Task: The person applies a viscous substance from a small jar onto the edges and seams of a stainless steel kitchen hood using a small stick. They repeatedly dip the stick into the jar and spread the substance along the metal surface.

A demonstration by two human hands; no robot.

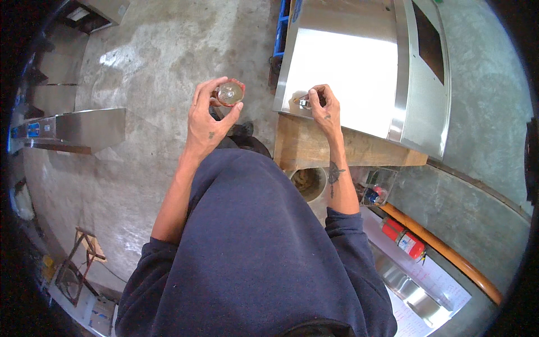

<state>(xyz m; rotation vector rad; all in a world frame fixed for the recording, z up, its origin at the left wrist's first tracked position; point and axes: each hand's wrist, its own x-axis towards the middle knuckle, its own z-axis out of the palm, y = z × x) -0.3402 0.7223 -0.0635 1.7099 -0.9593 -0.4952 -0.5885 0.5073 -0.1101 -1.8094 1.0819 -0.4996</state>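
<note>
My left hand (203,119) is raised over the floor, thumb and fingers curved round a small round container (230,93) with a clear, glassy middle and a red rim. To the right, my right hand (325,108) is closed in a pinch above the near left corner of a stainless steel unit (314,50). Next to its fingertips is a small shiny metal piece (304,104). What exactly the fingers grip is too small to make out.
The steel unit rests on a wooden base (359,140). Beneath my right forearm stands a round bucket (310,184) with brownish contents. At lower right are a red fire extinguisher (403,238) and an orange-brown pole (449,258). A steel box (84,129) stands at left on the concrete floor.
</note>
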